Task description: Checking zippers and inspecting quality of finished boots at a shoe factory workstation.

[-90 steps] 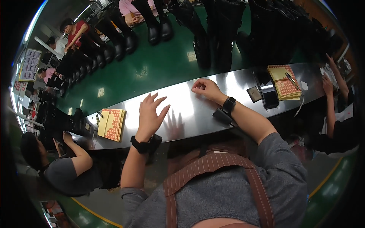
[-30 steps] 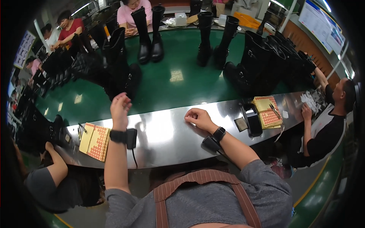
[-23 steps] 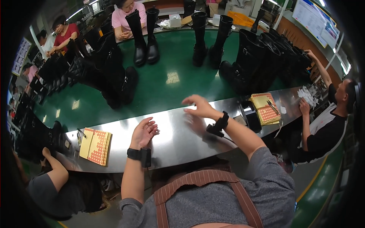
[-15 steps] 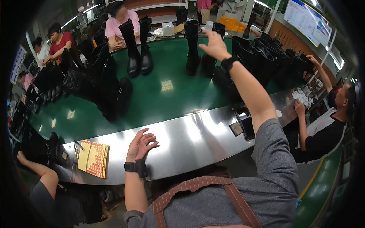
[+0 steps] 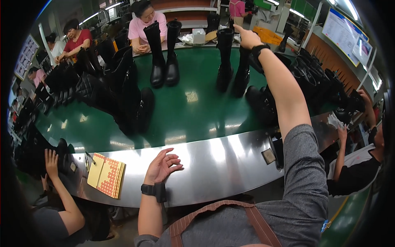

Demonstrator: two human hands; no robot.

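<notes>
Left hand: your left hand [image 5: 164, 166] lies palm up above the steel ledge [image 5: 210, 171], fingers loosely curled, holding nothing; the yellow pad [image 5: 106, 175] is off to its left.
Reaching arm: your right forearm [image 5: 284, 88] stretches past a buckled boot [image 5: 260, 105] standing on the green tabletop [image 5: 185, 121].
Right hand: your right hand [image 5: 249, 39] is at the top of the tall black boots [image 5: 224, 61], fingers fairly narrow; you cannot tell from here whether they grip the right one.
Tall boots: both stand upright, close together, beyond the buckled boot.
Tipping risk: a sideways push at the shaft top could topple one into its neighbour; a low forearm could knock the buckled boot.
Since 0.8 s ago: your right hand has gone from above the ledge to the boot tops; your left stays low and empty.
</notes>
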